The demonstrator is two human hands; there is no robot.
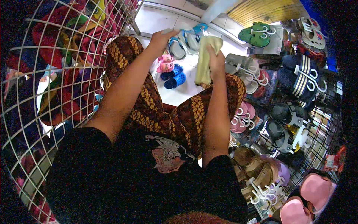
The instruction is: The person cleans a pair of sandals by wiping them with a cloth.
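Two sandals, grey and blue [177, 51], at 12 o'clock over the floor: smooth, rounded, moulded-looking, strapped. Long axis of each roughly 11 to 5; which end is the toe, cannot tell, blurred. Left hand [161, 42] at their 10 o'clock side, fingers narrow, pinching the pair's upper edge; the exact part gripped is unclear. Right hand [217, 61] at 1 o'clock, fingers curled around a pale yellow cloth [203, 69], soft, creased, bunched; its long axis runs 12 to 6, leaning slightly towards 1, loose end down at 6. Cloth just beside the sandals. Floor [182, 97]: white, glossy tile. On it, near 12, blue clogs [175, 80] with round holes; pink sandals [165, 67] just beside, towards 11. Wire grid [23, 83] at 9; shoes on white plastic hangers [309, 80] at 2 to 4.
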